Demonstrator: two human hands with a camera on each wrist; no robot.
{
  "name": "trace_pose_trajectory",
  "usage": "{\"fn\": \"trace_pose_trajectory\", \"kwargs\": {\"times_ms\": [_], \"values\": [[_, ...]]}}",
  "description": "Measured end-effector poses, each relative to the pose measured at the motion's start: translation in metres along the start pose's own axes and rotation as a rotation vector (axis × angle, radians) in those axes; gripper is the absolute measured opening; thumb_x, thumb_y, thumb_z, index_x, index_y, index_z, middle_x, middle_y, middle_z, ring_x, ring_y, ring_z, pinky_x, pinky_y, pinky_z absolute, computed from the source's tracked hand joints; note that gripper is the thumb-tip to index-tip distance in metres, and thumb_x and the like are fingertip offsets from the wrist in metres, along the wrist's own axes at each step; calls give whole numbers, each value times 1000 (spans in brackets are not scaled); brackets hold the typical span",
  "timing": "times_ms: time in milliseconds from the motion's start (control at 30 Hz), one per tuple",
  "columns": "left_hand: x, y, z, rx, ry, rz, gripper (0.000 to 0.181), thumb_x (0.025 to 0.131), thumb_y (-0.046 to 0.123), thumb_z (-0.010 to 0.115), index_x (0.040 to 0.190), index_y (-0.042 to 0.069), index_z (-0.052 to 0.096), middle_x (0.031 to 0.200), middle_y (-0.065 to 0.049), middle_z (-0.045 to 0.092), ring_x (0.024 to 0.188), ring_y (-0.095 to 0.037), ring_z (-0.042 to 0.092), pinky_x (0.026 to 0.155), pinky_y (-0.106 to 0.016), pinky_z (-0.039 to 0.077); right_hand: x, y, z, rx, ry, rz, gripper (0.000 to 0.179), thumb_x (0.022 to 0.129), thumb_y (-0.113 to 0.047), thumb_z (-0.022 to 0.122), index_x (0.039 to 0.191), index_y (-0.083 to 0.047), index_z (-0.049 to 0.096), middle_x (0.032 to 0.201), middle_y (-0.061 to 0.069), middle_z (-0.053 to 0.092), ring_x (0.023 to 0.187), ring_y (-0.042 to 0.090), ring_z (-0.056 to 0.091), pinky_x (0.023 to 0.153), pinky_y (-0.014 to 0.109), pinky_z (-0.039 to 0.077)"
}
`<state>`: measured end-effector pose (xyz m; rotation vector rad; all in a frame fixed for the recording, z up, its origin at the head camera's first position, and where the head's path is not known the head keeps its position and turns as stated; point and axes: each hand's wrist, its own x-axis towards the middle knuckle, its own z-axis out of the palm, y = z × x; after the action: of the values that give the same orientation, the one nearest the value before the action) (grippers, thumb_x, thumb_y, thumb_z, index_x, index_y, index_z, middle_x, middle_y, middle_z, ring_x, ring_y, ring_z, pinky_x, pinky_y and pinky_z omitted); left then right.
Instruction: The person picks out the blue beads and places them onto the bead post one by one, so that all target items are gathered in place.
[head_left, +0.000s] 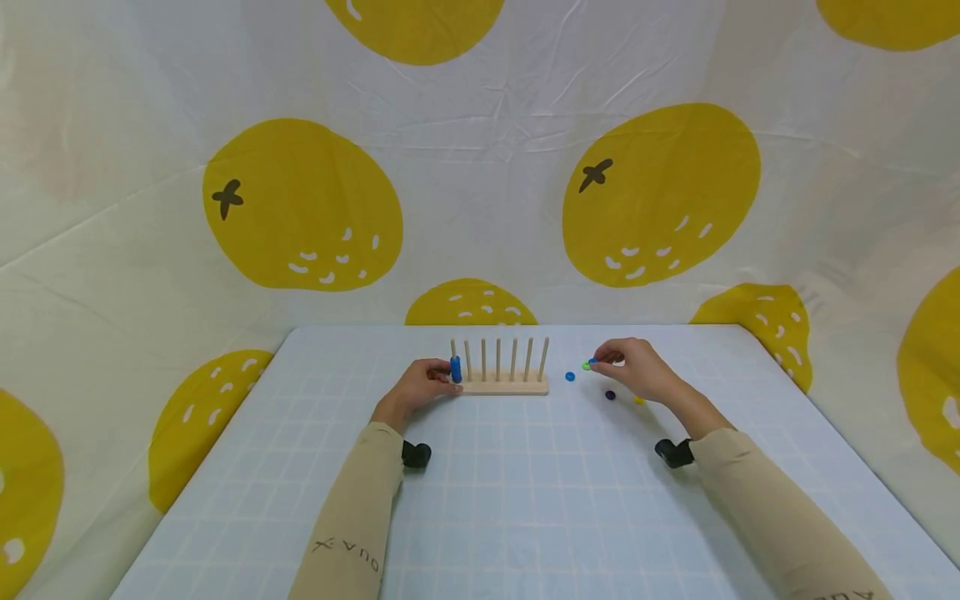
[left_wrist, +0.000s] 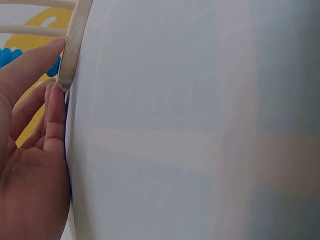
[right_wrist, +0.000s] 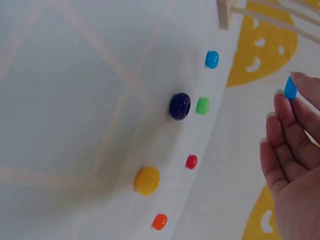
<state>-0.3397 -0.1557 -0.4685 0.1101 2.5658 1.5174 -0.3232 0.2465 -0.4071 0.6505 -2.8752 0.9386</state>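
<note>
A wooden peg rack [head_left: 502,388] with a row of upright pegs stands toward the far side of the table. Several blue beads [head_left: 455,369] are stacked on its leftmost peg; the other pegs are bare. With thumb and fingers, my left hand [head_left: 420,383] grips the left end of the rack's base [left_wrist: 75,47]. To the right of the rack, my right hand [head_left: 633,367] is raised above the table, pinching a blue bead [right_wrist: 290,88] between thumb and fingertip. Below it lie a loose blue bead [right_wrist: 212,59], a green bead [right_wrist: 202,106] and a dark purple bead [right_wrist: 180,106].
Also loose on the table are a red bead [right_wrist: 191,161], a yellow bead [right_wrist: 147,180] and an orange bead [right_wrist: 159,221]. A pale checked cloth [head_left: 510,500] covers the table. Behind it hangs a white curtain [head_left: 480,200] printed with yellow fruit.
</note>
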Motion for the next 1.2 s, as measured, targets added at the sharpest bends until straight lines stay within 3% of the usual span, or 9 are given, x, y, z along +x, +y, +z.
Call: {"fn": "trace_pose_trajectory", "kwargs": {"times_ms": [300,633,1000,1200], "values": [[0,1,0,-9,-2,-9,50,87,17,84,131,2,65,103,-9,65,95,-23,55,90,-35,47,4,-22,9,59,36,-85,15,97,-15,72,104,-2,74,97,6,73,93,25,66,93,54,52],[2,0,-1,-1,-13,-5,51,88,19,83,132,3,64,105,-9,65,96,-23,55,91,-36,46,15,-47,22,90,44,-89,18,96,-19,74,107,-5,75,98,3,73,96,25,65,90,48,53],[2,0,-1,2,-12,-6,50,87,18,84,131,3,65,103,-9,64,95,-23,55,89,-35,46,27,-73,31,135,57,-163,16,97,-19,73,106,-6,74,99,2,73,97,22,65,87,42,53],[3,-1,-1,6,-7,0,51,87,18,84,131,2,65,102,-9,64,94,-23,55,89,-35,46,34,-85,35,173,55,-195,15,96,-17,73,105,-5,74,97,2,73,95,23,64,89,46,52]]}}
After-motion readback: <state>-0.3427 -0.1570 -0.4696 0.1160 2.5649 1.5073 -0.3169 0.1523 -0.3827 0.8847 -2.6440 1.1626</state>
